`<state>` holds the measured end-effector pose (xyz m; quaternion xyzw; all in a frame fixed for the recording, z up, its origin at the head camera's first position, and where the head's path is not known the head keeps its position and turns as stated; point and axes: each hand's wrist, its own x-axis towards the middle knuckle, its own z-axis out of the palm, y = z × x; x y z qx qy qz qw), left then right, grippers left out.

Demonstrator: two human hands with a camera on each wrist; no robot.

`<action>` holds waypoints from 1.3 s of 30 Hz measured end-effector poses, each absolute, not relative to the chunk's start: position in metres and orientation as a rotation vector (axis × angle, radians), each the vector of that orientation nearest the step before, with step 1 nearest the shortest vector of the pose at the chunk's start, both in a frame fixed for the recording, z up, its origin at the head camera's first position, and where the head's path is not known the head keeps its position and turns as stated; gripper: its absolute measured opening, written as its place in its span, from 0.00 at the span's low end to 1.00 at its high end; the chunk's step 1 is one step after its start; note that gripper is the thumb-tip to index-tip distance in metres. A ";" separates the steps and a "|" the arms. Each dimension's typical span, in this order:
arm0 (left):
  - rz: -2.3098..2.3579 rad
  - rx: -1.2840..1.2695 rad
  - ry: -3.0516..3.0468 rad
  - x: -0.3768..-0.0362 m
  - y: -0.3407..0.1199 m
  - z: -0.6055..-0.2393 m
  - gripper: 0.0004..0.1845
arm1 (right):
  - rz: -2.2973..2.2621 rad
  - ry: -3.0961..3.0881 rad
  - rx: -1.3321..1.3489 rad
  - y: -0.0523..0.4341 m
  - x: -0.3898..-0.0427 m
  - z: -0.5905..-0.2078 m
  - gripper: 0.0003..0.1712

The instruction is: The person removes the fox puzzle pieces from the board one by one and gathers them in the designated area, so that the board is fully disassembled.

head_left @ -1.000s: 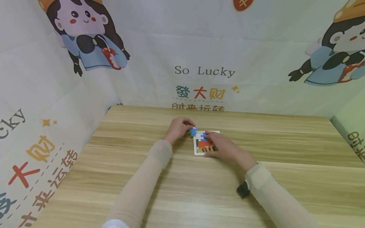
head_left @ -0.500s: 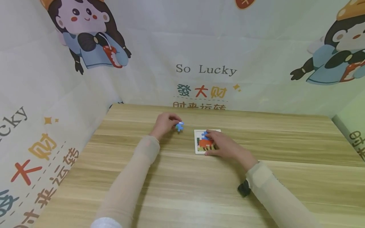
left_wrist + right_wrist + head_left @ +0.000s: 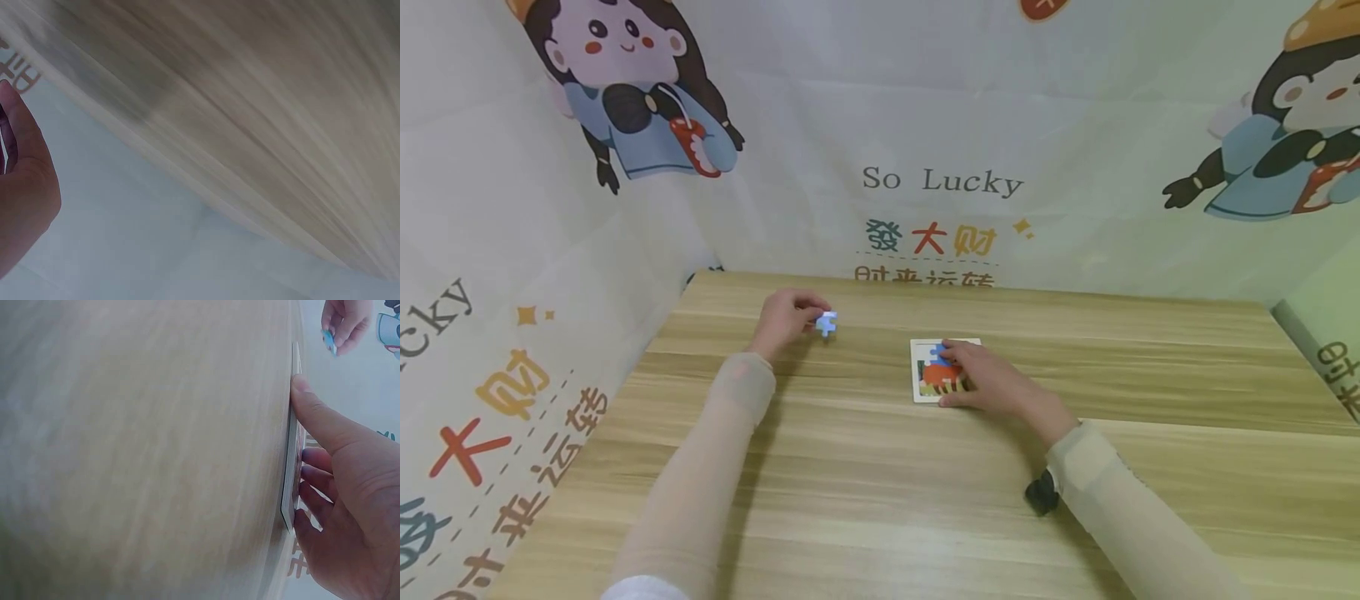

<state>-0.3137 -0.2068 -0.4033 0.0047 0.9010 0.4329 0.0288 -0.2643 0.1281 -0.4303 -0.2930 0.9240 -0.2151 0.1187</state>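
Observation:
A small white puzzle board (image 3: 919,375) with blue, orange and striped pieces lies on the wooden table (image 3: 880,500). My right hand (image 3: 964,377) rests flat on it, fingers across the picture and thumb along the near edge. In the right wrist view the board (image 3: 290,464) shows edge-on, with the right hand (image 3: 325,481) pressed against it. My left hand (image 3: 808,315) is to the left of the board, apart from it. It pinches a light blue puzzle piece (image 3: 827,323) just above the table. That piece (image 3: 329,339) also shows far off in the right wrist view. The left wrist view shows only the left hand's edge (image 3: 25,187).
Printed cloth walls (image 3: 940,183) with cartoon figures and lettering close in the table at the back, left and right. A small black object (image 3: 1041,493) sits under my right wrist. Bare wood stretches in front of the board and to its right.
My left hand has carried the blue piece leftward, away from the board's top left corner. The right hand has stayed on the board.

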 end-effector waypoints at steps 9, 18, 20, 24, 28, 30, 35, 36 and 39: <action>1.352 -0.047 2.772 -0.309 -0.237 -0.400 0.12 | -0.621 2.702 -0.850 0.129 -0.266 -0.431 0.49; 1.303 -0.078 2.811 -0.304 -0.268 -0.404 0.12 | -0.619 2.708 -0.869 0.130 -0.266 -0.433 0.48; 1.306 -0.095 2.813 -0.303 -0.273 -0.405 0.12 | -0.627 2.707 -0.872 0.130 -0.266 -0.433 0.47; 1.309 -0.137 2.805 -0.299 -0.282 -0.407 0.12 | -0.628 2.708 -0.876 0.129 -0.265 -0.433 0.46; 1.288 -0.170 2.790 -0.296 -0.286 -0.407 0.12 | -0.626 2.706 -0.863 0.129 -0.264 -0.432 0.47; 1.274 -0.183 2.781 -0.294 -0.288 -0.408 0.12 | -0.623 2.704 -0.857 0.129 -0.264 -0.431 0.47; 1.286 -0.231 2.733 -0.293 -0.289 -0.412 0.13 | -0.618 2.707 -0.853 0.128 -0.264 -0.429 0.47; 1.287 -0.241 2.723 -0.294 -0.290 -0.412 0.14 | -0.618 2.707 -0.850 0.129 -0.264 -0.429 0.47; 1.295 -0.252 2.705 -0.295 -0.290 -0.415 0.14 | -0.623 2.704 -0.844 0.129 -0.264 -0.430 0.47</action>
